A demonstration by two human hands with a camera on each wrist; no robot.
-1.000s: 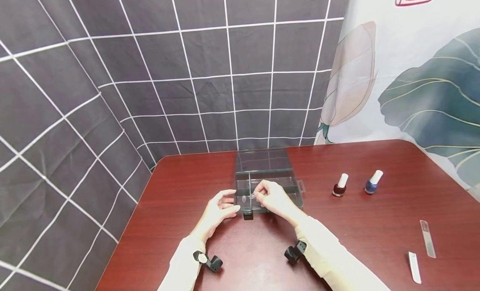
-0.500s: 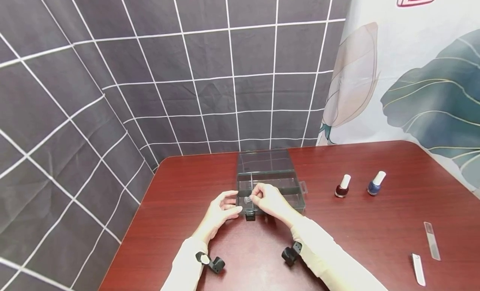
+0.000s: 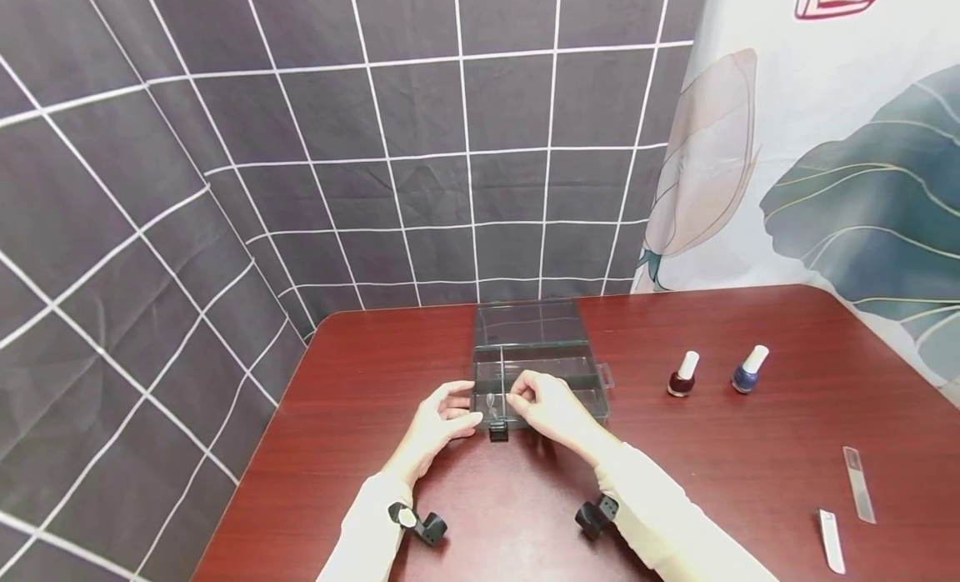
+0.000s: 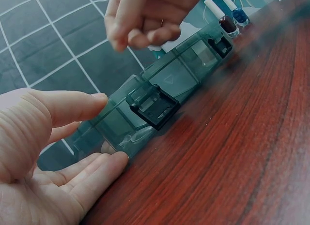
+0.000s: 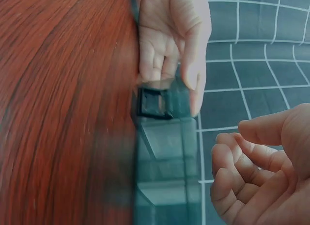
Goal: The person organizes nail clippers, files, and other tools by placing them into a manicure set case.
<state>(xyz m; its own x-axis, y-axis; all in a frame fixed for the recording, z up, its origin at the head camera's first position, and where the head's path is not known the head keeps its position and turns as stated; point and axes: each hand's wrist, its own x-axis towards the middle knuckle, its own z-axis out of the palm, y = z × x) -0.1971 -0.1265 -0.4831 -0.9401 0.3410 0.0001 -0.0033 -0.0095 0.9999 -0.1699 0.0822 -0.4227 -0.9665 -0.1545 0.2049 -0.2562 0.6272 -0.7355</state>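
A see-through grey plastic compartment box (image 3: 551,367) stands on the table with its lid (image 3: 531,322) lifted back. My left hand (image 3: 437,421) grips the box's left end, thumb at the upper rim and fingers along the side, as the left wrist view shows. Small clear oval pieces (image 3: 491,403) lie in the front left compartment, left of the divider (image 3: 503,373). Over the front of the box hovers my right hand (image 3: 551,408); its fingers are loosely curled, thumb tip close to the index finger, and nothing shows between them in the right wrist view (image 5: 264,167).
Black latches (image 4: 155,109) project from the box's front. To the right stand a dark red nail polish bottle (image 3: 682,375) and a blue one (image 3: 748,370). Nearer on that side lie a clear nail file (image 3: 858,486) and a nail clipper (image 3: 831,540). A grey checked cloth (image 3: 360,148) hangs behind.
My right hand brought a small clear piece left over the divider, let it go in the front left compartment, and drew back slightly right. My left hand stays at the box.
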